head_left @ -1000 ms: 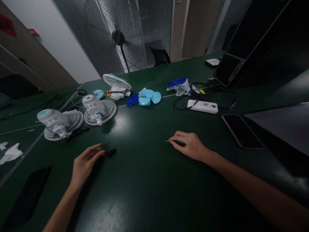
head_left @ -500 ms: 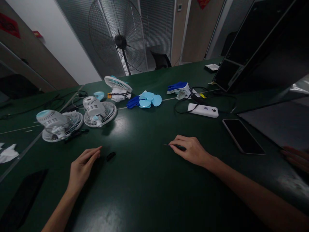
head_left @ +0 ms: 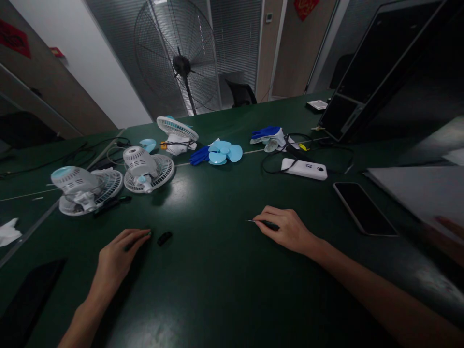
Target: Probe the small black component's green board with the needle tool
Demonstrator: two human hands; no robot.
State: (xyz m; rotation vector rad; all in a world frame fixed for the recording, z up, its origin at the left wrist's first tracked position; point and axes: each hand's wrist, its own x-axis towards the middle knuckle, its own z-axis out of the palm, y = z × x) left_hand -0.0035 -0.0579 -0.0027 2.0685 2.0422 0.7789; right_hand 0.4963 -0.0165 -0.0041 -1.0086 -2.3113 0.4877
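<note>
- While the right hand (head_left: 288,229) rests at the right of the open tabletop (head_left: 217,280), its fingers are closed around a small dark-handled tool (head_left: 271,225); thin metal shaft points left.
- Left hand (head_left: 114,253), left side: thumb and fingertips brought together. Cannot tell whether anything small is pinched between them.
- Small black piece (head_left: 165,238) lies on the tabletop just right of the left fingertips, apart from them; well left of the tool.
- Far left: two white fan units (head_left: 147,169) side by side, grilles down, motor housings up. Third fan (head_left: 176,137) farther back, grille tilted.
- Far centre: light-blue fan blade (head_left: 225,152), a blue glove (head_left: 200,155) at its left edge.
- Far right: blue-and-white glove (head_left: 268,133) near a black cord (head_left: 266,166); white oblong device (head_left: 304,169) on the near side.
- Right: phone (head_left: 364,209), screen dark, beyond the right forearm.
- Near left: dark flat slab (head_left: 34,295), left of the left forearm.
- Beyond the tabletop: large standing fan (head_left: 181,65).
</note>
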